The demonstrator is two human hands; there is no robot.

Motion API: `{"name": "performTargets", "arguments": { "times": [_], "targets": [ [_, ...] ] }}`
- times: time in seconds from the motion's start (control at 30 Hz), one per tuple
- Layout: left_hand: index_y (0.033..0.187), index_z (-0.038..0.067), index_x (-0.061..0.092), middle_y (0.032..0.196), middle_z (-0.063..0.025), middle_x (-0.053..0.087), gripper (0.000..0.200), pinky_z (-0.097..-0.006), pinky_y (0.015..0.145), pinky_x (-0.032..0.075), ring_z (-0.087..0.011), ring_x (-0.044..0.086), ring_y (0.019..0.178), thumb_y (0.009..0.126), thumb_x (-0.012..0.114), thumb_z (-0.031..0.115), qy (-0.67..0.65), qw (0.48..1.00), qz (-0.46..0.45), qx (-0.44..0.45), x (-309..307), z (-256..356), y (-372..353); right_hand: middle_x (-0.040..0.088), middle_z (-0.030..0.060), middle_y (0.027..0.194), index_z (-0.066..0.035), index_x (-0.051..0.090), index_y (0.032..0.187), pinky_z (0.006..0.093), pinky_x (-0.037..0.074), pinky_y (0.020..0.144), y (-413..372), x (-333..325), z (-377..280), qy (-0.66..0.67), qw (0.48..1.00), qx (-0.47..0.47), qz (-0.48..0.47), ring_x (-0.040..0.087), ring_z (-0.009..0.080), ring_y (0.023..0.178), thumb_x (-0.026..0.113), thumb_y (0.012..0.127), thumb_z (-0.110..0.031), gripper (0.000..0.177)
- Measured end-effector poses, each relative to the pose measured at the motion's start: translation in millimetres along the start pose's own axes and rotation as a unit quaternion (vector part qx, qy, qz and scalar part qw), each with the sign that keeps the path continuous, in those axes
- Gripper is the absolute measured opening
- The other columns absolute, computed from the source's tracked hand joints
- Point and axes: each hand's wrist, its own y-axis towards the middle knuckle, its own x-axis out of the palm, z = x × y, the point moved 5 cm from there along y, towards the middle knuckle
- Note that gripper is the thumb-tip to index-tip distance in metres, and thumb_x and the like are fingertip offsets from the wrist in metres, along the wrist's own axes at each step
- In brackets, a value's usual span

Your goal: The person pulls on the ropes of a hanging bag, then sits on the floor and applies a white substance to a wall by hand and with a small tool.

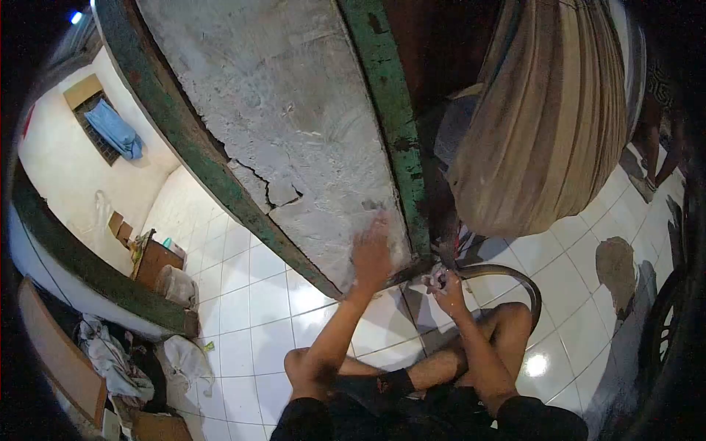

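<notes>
My left hand (pixel 371 253) lies against the lower part of a rough grey plastered wall (pixel 316 140), fingers stretched upward over a darker grey patch. To its left a jagged crack (pixel 268 192) runs through the plaster. My right hand (pixel 447 292) is near the foot of the wall, just above the floor, with its fingers curled in. Whitish-grey paste smears those fingers, and whatever they hold is too small to make out. A worn green door frame post (pixel 401 125) borders the wall on the right, and another green post (pixel 195 158) on the left.
A brown striped curtain (pixel 544 132) hangs at the right. On the tiled floor (pixel 268 323) are a curved dark tube (pixel 526 278) by my knee and a grey-brown patch (pixel 615 266). Clothes (pixel 118 360) lie at lower left. Another person's legs (pixel 651 147) show far right.
</notes>
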Motion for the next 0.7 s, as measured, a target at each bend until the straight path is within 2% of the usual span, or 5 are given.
{"name": "performTargets", "arguments": {
  "times": [0.07, 0.37, 0.47, 0.57, 0.7],
  "targets": [
    [0.141, 0.001, 0.031, 0.149, -0.0170, 0.029, 0.072, -0.0513, 0.109, 0.022, -0.0330, 0.025, 0.139, 0.083, 0.059, 0.034, -0.079, 0.972, -0.168, 0.142, 64, 14, -38, 0.054, 0.0142, 0.090, -0.002, 0.052, 0.105, 0.0363, 0.052, 0.080, 6, -2, -16, 0.018, 0.997, 0.046, -0.060, 0.059, 0.0250, 0.095, 0.058, 0.085, -0.007, 0.021],
    [0.144, 0.003, 0.029, 0.150, -0.0146, 0.027, 0.074, -0.0476, 0.109, 0.025, -0.0275, 0.025, 0.139, 0.083, 0.060, 0.031, 0.034, 0.972, 0.224, -0.055, -80, -7, 25, 0.056, 0.0173, 0.104, 0.001, 0.049, 0.121, 0.0368, 0.052, 0.086, 8, 19, 28, 0.049, 0.987, 0.129, -0.088, 0.057, 0.0255, 0.104, 0.066, 0.079, -0.009, 0.046],
    [0.144, 0.002, 0.026, 0.151, -0.0152, 0.026, 0.074, -0.0504, 0.107, 0.027, -0.0324, 0.024, 0.139, 0.083, 0.060, 0.029, -0.069, 0.979, -0.127, 0.142, -14, 26, 2, 0.056, 0.0190, 0.110, 0.003, 0.046, 0.124, 0.0373, 0.051, 0.085, 10, 28, 49, -0.092, 0.986, 0.080, -0.114, 0.055, 0.0261, 0.109, 0.071, 0.077, -0.017, 0.057],
    [0.144, 0.002, 0.027, 0.149, -0.0159, 0.027, 0.074, -0.0482, 0.108, 0.026, -0.0327, 0.024, 0.138, 0.084, 0.058, 0.031, -0.084, 0.959, -0.099, 0.253, -29, 42, -13, 0.055, 0.0188, 0.108, 0.004, 0.047, 0.121, 0.0372, 0.052, 0.081, 14, 27, 50, -0.153, 0.983, 0.013, -0.097, 0.056, 0.0245, 0.106, 0.072, 0.076, -0.015, 0.055],
    [0.145, 0.003, 0.025, 0.152, -0.0158, 0.022, 0.077, -0.0446, 0.113, 0.018, -0.0286, 0.021, 0.141, 0.085, 0.058, 0.040, -0.008, 0.998, 0.061, 0.016, -83, 5, 33, 0.055, 0.0150, 0.107, -0.002, 0.049, 0.114, 0.0355, 0.053, 0.074, 7, 8, -7, 0.045, 0.988, 0.076, -0.125, 0.059, 0.0203, 0.093, 0.067, 0.079, -0.004, 0.040]
  ]
}}
